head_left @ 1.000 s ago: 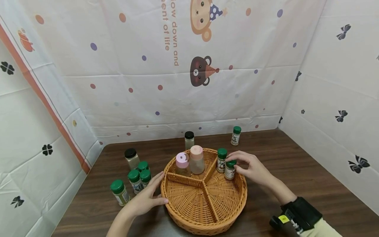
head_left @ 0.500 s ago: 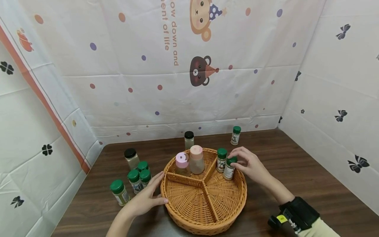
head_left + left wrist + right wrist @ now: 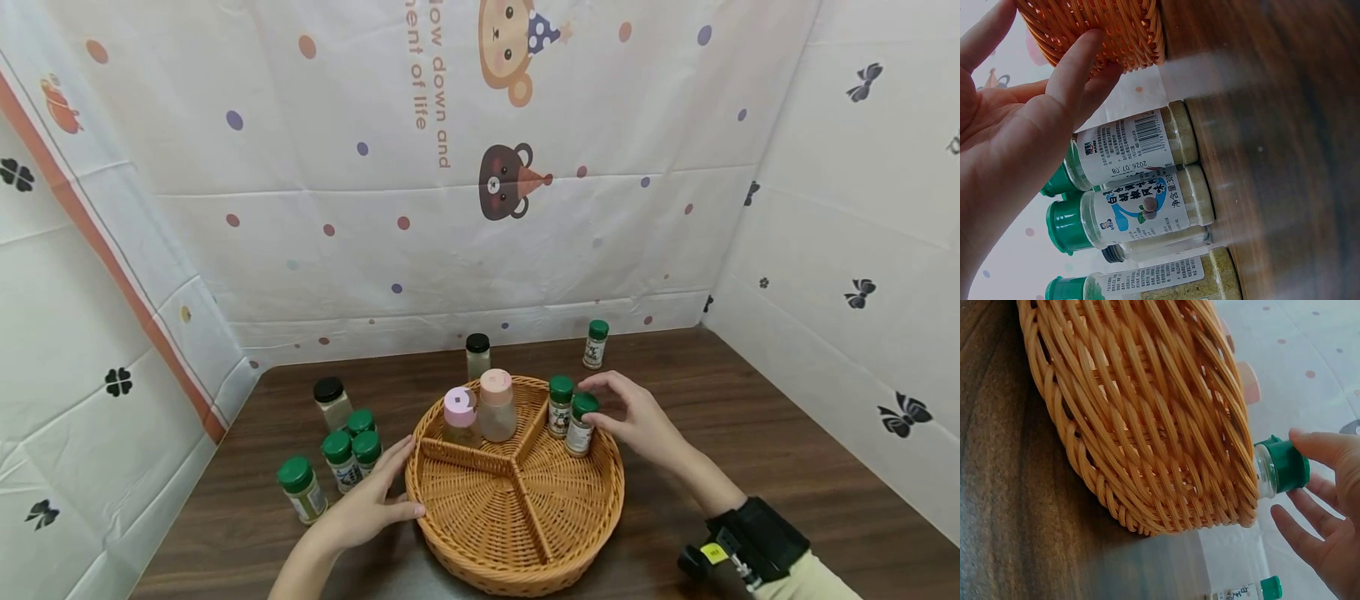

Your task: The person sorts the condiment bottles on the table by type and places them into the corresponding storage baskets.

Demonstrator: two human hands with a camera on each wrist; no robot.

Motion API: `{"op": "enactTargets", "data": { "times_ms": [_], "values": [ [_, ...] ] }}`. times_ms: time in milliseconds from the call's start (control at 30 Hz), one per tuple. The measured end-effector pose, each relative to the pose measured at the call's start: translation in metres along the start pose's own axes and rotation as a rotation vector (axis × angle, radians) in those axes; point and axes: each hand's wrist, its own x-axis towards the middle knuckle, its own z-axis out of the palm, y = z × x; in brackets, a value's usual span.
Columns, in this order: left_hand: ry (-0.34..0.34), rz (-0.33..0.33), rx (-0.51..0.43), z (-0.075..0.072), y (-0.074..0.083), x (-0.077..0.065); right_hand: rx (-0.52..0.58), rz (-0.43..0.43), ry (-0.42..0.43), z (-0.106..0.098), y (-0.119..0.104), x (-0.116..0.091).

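Note:
A round wicker basket [image 3: 517, 575] with three compartments stands on the table. My left hand [image 3: 367, 504] rests against its left rim, fingers stretched along the outside, as the left wrist view also shows. In the right compartment stand two green-capped spice jars, the rear one [image 3: 559, 408] and the front one [image 3: 578, 427]. My right hand [image 3: 637, 421] is beside the front jar, fingers spread loosely and thumb close to its green cap [image 3: 1290, 465]; the thumb may still touch it. Pink-capped [image 3: 461, 417] and peach-capped [image 3: 497, 408] jars stand in the back left compartment.
Left of the basket stand several green-capped spice jars [image 3: 300, 490] and a black-capped jar [image 3: 333, 404]. Behind it are another black-capped jar [image 3: 477, 357] and a green-capped jar [image 3: 596, 346]. A patterned cloth [image 3: 322, 275] hangs behind the table.
The front jar in the right compartment has shifted slightly left, closer to the rear one. The right hand's fingers have loosened from its cap. The left hand has stayed at the rim.

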Motion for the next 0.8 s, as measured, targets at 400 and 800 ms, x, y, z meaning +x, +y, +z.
{"op": "enactTargets", "data": {
  "times_ms": [400,800],
  "values": [
    [-0.003,0.003,-0.010,-0.001,-0.001,0.000,-0.107,0.134,0.225,-0.007,0.018,0.014],
    [-0.003,0.001,-0.012,0.000,-0.001,0.000,-0.168,0.277,0.212,-0.022,0.061,0.046]
  ]
}}
